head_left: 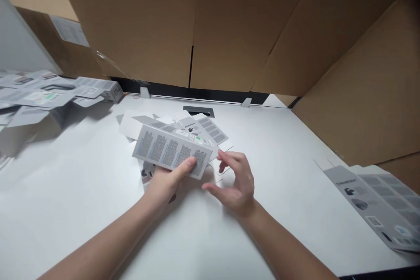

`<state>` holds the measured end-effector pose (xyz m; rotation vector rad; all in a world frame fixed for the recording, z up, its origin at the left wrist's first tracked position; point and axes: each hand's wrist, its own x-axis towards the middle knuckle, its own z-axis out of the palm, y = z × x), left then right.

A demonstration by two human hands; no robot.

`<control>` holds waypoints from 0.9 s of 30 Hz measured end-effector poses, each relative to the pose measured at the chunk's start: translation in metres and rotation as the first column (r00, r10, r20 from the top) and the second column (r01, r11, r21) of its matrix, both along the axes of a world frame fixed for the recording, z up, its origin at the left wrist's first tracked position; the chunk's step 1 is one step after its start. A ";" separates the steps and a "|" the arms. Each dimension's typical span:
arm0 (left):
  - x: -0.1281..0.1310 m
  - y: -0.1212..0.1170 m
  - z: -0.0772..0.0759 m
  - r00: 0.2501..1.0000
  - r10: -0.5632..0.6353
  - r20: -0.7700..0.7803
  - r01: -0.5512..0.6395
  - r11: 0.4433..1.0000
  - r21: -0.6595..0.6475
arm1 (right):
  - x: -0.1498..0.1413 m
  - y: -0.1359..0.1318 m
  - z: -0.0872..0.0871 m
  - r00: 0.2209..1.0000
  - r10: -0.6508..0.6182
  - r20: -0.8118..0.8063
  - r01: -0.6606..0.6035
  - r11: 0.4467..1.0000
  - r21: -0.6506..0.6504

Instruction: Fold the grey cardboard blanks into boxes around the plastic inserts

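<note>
A grey-and-white printed carton (170, 148), with columns of small text on the side facing me, is raised above the white table. My left hand (167, 179) grips it from below, thumb on the text side and the other fingers hidden behind. Just off the carton's right end is my right hand (238, 179), its thumb and fingers apart with nothing between them. Thin flap edges show between that hand and the carton. Behind the carton lie several flat printed carton blanks (215, 130), partly covered by it.
At the left is a pile of grey cartons (49, 94), some folded into shape. Flat printed blanks (377, 201) lie at the right edge. Tall brown cardboard (229, 30) walls off the back and right. A grey slotted grommet (198, 110) sits in the table (278, 140).
</note>
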<state>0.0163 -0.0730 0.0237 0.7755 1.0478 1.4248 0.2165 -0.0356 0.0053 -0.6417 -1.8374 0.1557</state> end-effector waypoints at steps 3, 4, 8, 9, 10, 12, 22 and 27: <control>0.001 -0.002 0.004 0.994 0.005 -0.106 -0.005 1.000 -0.005 | -0.003 -0.002 0.006 0.996 -0.056 0.072 0.050 0.996 0.077; 0.002 -0.003 0.004 0.991 -0.020 -0.135 0.021 1.000 0.003 | -0.004 -0.003 0.008 0.993 -0.065 0.102 0.056 0.994 0.095; 0.003 -0.007 0.005 0.964 -0.228 -0.137 0.238 0.969 0.061 | -0.007 -0.008 0.013 0.979 -0.034 0.203 0.013 0.995 0.103; 0.002 -0.008 0.004 0.957 -0.267 -0.114 0.276 0.958 0.077 | -0.006 -0.008 0.014 0.976 -0.030 0.218 0.011 0.996 0.085; 0.002 -0.008 0.004 0.951 -0.297 -0.089 0.305 0.948 0.092 | -0.005 -0.008 0.016 0.974 -0.035 0.225 0.021 0.998 0.063; 0.000 -0.008 0.003 0.937 -0.346 -0.053 0.349 0.931 0.105 | -0.001 -0.007 0.020 0.972 -0.072 0.222 0.071 0.997 0.011; -0.004 -0.003 -0.003 0.963 -0.213 -0.167 0.200 0.976 -0.089 | 0.090 -0.045 0.056 0.817 -0.289 0.499 0.486 0.812 -0.324; 0.000 -0.006 0.006 0.940 -0.209 -0.271 0.183 0.976 -0.119 | 0.174 -0.091 0.037 0.681 -0.528 0.508 0.728 0.563 -0.391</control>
